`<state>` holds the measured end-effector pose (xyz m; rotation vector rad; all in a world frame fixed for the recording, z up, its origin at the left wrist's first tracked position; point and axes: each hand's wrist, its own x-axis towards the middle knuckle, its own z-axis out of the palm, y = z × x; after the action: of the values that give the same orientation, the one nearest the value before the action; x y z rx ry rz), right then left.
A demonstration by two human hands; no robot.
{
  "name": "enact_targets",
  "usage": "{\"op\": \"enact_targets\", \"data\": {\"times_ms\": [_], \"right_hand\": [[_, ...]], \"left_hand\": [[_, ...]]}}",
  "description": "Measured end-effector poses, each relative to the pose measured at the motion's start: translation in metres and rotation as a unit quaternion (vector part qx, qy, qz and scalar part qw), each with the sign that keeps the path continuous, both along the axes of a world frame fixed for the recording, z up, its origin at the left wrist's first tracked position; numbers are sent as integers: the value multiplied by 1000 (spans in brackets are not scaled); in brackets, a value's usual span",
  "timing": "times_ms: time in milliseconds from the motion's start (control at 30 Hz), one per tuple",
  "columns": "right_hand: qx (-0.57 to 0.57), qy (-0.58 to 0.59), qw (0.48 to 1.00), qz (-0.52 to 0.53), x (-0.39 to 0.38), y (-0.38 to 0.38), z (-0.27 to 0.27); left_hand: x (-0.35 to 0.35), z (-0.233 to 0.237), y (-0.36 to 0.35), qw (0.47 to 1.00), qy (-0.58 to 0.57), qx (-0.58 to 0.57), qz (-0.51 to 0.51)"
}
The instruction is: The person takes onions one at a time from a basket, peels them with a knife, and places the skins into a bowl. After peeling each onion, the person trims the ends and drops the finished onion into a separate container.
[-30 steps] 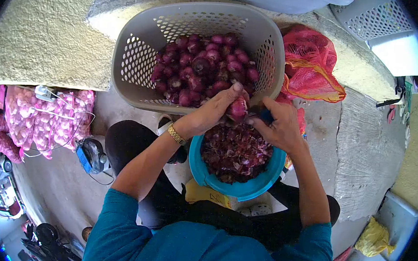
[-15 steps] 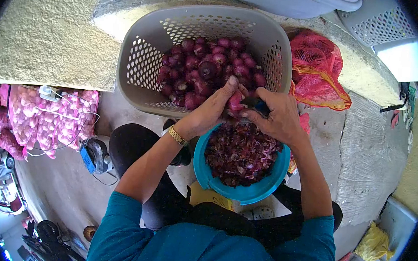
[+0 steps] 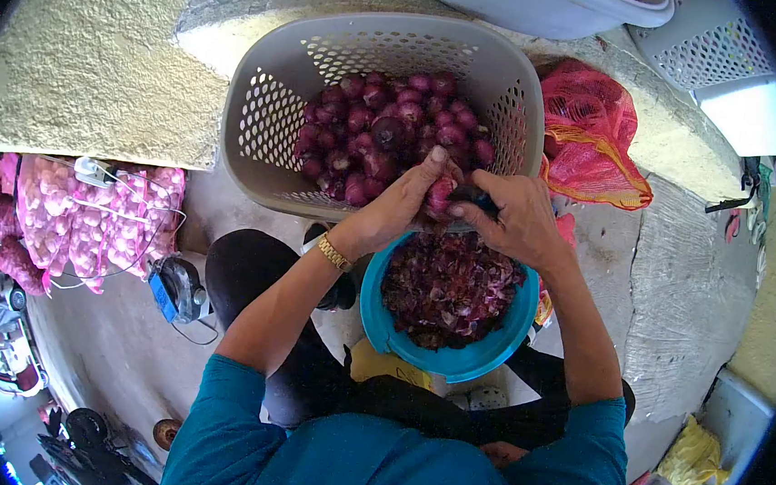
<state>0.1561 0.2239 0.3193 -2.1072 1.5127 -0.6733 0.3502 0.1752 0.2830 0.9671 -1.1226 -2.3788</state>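
Observation:
My left hand (image 3: 402, 196), with a gold watch at the wrist, holds a red onion (image 3: 441, 195) above the near rim of a grey-brown plastic basket (image 3: 256, 177). Fingers of my right hand (image 3: 520, 215) are wrapped round a dark-handled tool (image 3: 479, 199), which meets the onion's right side; its blade is hard to make out. Many red onions (image 3: 383, 128) lie inside the basket. Below my hands a turquoise basin (image 3: 372, 310) holds a heap of reddish-purple onion skins (image 3: 450, 288).
Red mesh sacking (image 3: 593, 122) lies right of the basket. A grey tub (image 3: 534, 3) stands beyond it. Pink net bags of pale bulbs (image 3: 89, 219) are at the left, near a blue-fronted device (image 3: 165, 293). A yellow bag (image 3: 695, 452) sits at the lower right.
The onion and both hands have shifted very slightly, and the tool now sits closer against the onion. The whole view has moved a little.

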Motion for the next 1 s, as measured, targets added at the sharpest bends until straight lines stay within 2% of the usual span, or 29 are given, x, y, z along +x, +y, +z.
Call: {"op": "enact_targets", "data": {"times_ms": [200,267,367,533,600,733,767,800,900,967,1000], "right_hand": [[-1,6,1000,16,-5,-1,-4],[3,-19,999,25,-6,-2,-7],[8,-42,998,37,-7,-3,-7],[14,-41,998,45,-9,-3,-3],[6,1,999,49,-12,-2,-2],[-22,18,998,54,-12,0,-1],[-28,9,999,25,-13,0,-2],[-33,0,999,-4,-13,0,-2],[-36,20,999,8,-13,-3,3],[-40,25,999,10,-11,-4,4],[-44,29,999,13,-11,-3,4]], "left_hand": [[-2,-7,-1,999,-12,-39,-3],[-1,-18,-4,996,-13,-87,-31],[-2,-21,-4,996,-16,-84,-24],[-5,2,1,998,-15,-62,-9],[-4,4,1,999,-17,-50,11],[-1,-1,-4,997,-22,-62,-28],[-1,-2,-4,996,-14,-81,-36],[-1,-2,-4,996,-15,-80,-37],[-4,6,-3,998,13,-53,-37],[-10,15,2,999,7,29,24],[-10,12,1,999,7,30,24]]}}
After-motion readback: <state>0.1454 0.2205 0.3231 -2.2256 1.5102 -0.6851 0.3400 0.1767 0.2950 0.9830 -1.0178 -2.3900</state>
